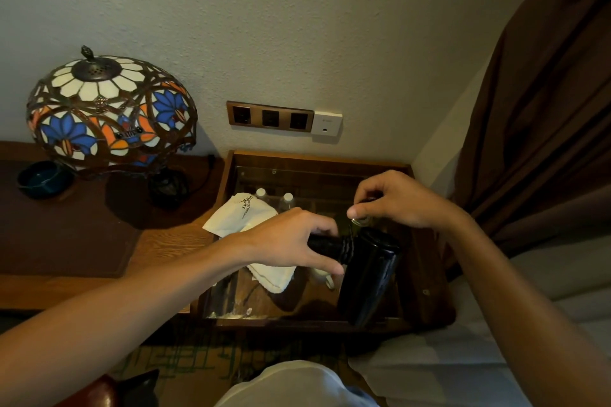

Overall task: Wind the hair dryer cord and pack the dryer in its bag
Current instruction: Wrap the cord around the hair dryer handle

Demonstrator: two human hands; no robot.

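Stained-glass lamp on wooden desk, brown curtain right.

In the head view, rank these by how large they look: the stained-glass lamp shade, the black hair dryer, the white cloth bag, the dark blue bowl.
1. Stained-glass lamp shade.
2. Black hair dryer, though it sits nearer the camera, which inflates it.
3. White cloth bag, partly hidden by the left hand, so unsure.
4. Dark blue bowl.

The left hand gripped the black hair dryer by its handle, cord coiled there; the right hand pinched the cord's end above a white bag.
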